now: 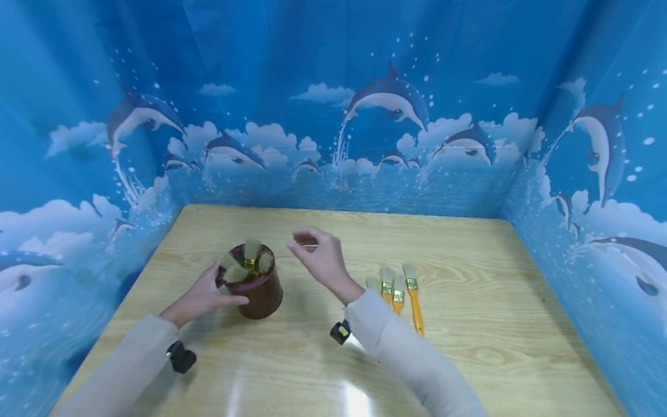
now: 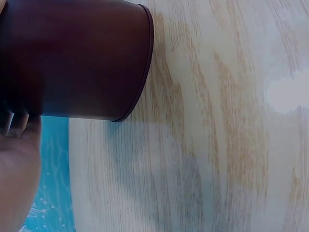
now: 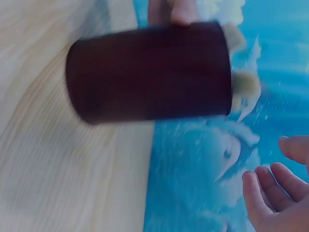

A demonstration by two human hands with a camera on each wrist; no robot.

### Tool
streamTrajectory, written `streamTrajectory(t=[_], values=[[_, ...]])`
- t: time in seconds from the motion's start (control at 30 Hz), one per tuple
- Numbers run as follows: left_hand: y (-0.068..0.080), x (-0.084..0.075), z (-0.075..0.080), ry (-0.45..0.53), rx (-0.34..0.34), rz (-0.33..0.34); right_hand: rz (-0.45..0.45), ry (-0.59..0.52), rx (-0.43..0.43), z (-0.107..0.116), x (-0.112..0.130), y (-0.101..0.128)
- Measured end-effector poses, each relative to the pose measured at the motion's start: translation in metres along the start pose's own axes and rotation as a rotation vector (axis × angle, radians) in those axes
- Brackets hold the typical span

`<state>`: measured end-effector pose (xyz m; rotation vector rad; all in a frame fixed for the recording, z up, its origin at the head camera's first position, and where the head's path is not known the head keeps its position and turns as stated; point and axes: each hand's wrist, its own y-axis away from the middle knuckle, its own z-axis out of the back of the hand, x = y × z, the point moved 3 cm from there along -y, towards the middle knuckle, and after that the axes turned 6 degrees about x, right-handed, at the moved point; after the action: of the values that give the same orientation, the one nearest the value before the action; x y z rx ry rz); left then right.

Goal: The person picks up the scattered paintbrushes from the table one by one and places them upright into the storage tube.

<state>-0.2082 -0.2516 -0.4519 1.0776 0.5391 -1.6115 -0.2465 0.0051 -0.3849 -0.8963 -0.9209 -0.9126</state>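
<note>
Fingers [image 1: 229, 298] gripping smooth round brown cup [image 1: 260, 292], bristly brushes [image 1: 245, 263] inside

One brown cup [image 1: 260, 289] stands left of centre in the head view, with about three brushes [image 1: 249, 260] standing in it, bristles up; the exact number is hard to tell. Four more brushes with orange handles [image 1: 400, 295] lie side by side right of centre. Two hands show, the left hand [image 1: 200, 295] and the right hand [image 1: 323, 258]. There is one wooden table [image 1: 469, 324].
</note>
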Motion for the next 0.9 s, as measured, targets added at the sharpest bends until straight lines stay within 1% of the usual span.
streamTrajectory(t=[0.1, 0.3, 0.57, 0.67, 0.77, 0.9], values=[[0.001, 0.0, 0.0, -0.006, 0.0, 0.022, -0.036, 0.03, -0.018, 0.015, -0.015, 0.003], [0.0, 0.0, 0.0, -0.006, 0.0, 0.019, -0.12, 0.067, -0.039, 0.04, -0.045, 0.014], [-0.001, 0.001, 0.0, -0.013, 0.003, 0.028, -0.24, 0.096, -0.061, 0.069, -0.069, 0.033], [-0.001, 0.002, 0.0, -0.016, -0.001, 0.034, -0.278, 0.122, -0.073, 0.081, -0.078, 0.041], [-0.002, 0.003, 0.0, -0.019, 0.0, 0.028, -0.31, 0.153, -0.088, 0.095, -0.086, 0.05], [-0.002, 0.004, 0.0, -0.014, 0.0, 0.015, -0.357, 0.164, -0.107, 0.113, -0.097, 0.06]])
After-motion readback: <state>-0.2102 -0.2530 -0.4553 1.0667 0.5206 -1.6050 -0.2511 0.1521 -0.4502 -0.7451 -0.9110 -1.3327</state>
